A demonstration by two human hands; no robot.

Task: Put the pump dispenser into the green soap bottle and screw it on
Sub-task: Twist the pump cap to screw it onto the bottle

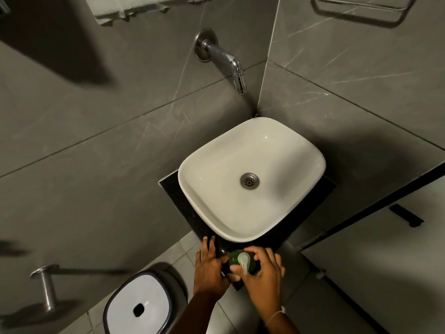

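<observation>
The green soap bottle [234, 258] stands upright on the black counter's near corner, seen from above. A white pump dispenser [244, 261] sits on top of it, nozzle pointing toward me. My right hand [261, 276] curls around the pump and the bottle's neck, fingers closed on the pump's collar. My left hand [209, 268] rests against the bottle's left side, fingers stretched forward along the counter edge and thumb toward the bottle. The bottle's body is mostly hidden by both hands.
A white square basin [204, 169] fills most of the black counter [172, 186], right behind the bottle. A chrome wall tap [231, 62] juts out above it. A white-lidded bin [137, 307] stands on the floor at lower left, a metal holder [45, 288] beside it.
</observation>
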